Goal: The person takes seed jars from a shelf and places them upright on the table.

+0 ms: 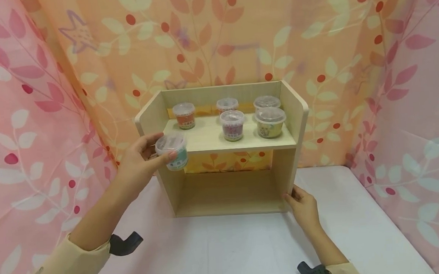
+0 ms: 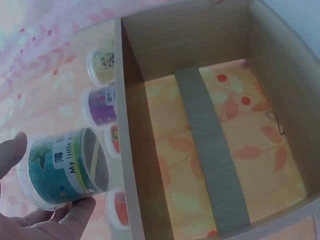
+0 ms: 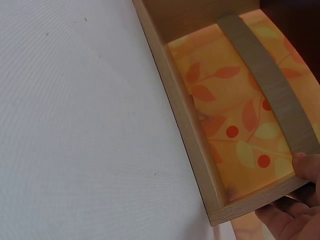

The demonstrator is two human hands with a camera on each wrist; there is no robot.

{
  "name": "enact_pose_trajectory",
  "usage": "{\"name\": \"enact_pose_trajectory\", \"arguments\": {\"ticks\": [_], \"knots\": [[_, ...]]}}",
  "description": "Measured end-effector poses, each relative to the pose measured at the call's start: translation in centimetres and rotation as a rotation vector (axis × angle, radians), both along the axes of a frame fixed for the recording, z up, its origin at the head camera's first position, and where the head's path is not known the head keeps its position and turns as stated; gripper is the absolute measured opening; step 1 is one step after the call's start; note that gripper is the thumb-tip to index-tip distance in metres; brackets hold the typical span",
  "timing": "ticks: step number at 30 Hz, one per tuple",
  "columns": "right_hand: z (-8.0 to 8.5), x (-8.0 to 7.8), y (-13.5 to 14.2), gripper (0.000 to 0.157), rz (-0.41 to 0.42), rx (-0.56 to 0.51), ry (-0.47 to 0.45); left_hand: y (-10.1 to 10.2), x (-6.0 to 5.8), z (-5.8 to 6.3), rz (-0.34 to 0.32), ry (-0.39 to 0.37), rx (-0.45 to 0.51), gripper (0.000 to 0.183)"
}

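Note:
My left hand (image 1: 139,161) grips a small lidded plastic tub (image 1: 172,152) between thumb and fingers, at the left front of the upper shelf. In the left wrist view the tub (image 2: 62,167) has a teal label with a leaf picture and the words "My little". My right hand (image 1: 304,207) pinches the lower front edge of the right side panel of a pale wooden two-tier shelf unit (image 1: 239,143). In the right wrist view, the right thumb (image 3: 306,165) lies on the inner side of that panel and the other fingers are outside it.
Several lidded tubs stand on the upper shelf: an orange-labelled one (image 1: 185,115) at left, a purple-labelled one (image 1: 232,126) nearer the middle, a wide yellowish one (image 1: 270,123) at right, others behind. A white-covered table (image 1: 227,251) bears the unit; patterned curtains (image 1: 212,35) surround it.

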State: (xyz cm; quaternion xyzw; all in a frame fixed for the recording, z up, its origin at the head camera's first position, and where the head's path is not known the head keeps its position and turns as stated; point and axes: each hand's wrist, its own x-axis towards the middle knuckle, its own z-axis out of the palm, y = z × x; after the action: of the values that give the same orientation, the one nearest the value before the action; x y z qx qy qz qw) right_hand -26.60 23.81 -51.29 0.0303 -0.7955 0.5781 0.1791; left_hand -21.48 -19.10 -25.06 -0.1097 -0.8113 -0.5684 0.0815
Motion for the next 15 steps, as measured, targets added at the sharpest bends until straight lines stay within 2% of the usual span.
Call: {"name": "enact_pose_trajectory", "arguments": {"ticks": [9, 15], "knots": [[0.0, 0.1, 0.0, 0.046, -0.024, -0.012, -0.012, -0.8, 2.1, -3.3, -0.086, -0.027, 0.071, 0.073], [0.1, -0.2, -0.2, 0.046, -0.019, -0.027, 0.004, -1.4, 2.6, -6.2, -0.086, -0.035, 0.095, 0.072]]}}
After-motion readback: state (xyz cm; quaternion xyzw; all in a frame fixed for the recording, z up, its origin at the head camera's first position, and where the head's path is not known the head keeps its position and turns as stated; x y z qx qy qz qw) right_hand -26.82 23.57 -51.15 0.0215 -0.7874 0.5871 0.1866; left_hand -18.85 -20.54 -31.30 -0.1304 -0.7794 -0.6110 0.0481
